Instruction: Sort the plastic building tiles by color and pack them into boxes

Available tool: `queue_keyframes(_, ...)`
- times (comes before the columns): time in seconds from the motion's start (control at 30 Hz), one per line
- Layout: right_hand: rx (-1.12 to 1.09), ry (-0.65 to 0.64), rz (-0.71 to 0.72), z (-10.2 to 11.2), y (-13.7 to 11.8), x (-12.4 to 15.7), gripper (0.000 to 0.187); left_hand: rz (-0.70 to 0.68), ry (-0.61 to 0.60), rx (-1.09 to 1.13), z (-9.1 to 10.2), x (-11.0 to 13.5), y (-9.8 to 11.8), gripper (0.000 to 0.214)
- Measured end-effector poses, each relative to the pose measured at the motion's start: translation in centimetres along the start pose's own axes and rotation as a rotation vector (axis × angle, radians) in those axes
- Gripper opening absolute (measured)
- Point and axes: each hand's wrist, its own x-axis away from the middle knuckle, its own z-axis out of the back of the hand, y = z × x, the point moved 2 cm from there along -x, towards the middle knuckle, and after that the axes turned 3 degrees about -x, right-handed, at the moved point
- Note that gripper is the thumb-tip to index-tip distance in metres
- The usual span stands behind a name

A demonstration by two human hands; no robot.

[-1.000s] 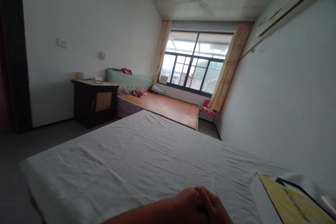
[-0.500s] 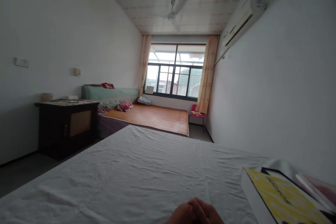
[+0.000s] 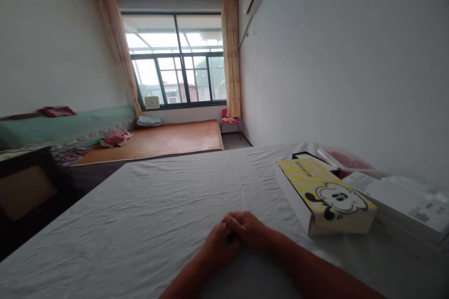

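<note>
My left hand point(image 3: 220, 242) and my right hand point(image 3: 249, 230) are clasped together over the grey-white sheet point(image 3: 168, 215). Both have their fingers closed, the right ones lying over the left. A small dark gap shows between them, and no object can be seen in either hand. To the right, apart from my hands, lies a yellow and white box point(image 3: 324, 191) with a cartoon face printed on it.
Beside the yellow box lie a white box point(image 3: 403, 205), a dark-framed item point(image 3: 305, 155) and a clear container with something red point(image 3: 347, 158). Beyond the sheet are a mat-covered bed point(image 3: 164, 142), a dark cabinet point(image 3: 31, 191), a pink chair point(image 3: 229, 119) and a window point(image 3: 178, 60).
The view has tilted down and turned right, so my clasped hands and forearms now show farther up the picture. More of the boxes has come into sight. My hands stay together.
</note>
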Motion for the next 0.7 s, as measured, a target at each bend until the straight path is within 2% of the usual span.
queue_keyframes(0.33, 0.02, -0.022, -0.01, 0.5, -0.4, 0.2, 0.047, -0.024, 0.006, -0.085, 0.3, 0.1, 0.5, 0.026)
queue_keyframes(0.53, -0.049, -0.044, -0.067, 0.5, -0.7, 0.7, 0.049, -0.018, -0.013, -0.162, 0.0, 0.2, 1.1, 0.022)
queue_keyframes(0.7, -0.102, -0.097, -0.126, 0.5, 0.2, 0.8, 0.05, 0.027, -0.004, -0.244, -0.4, 0.1, 0.9, 0.019)
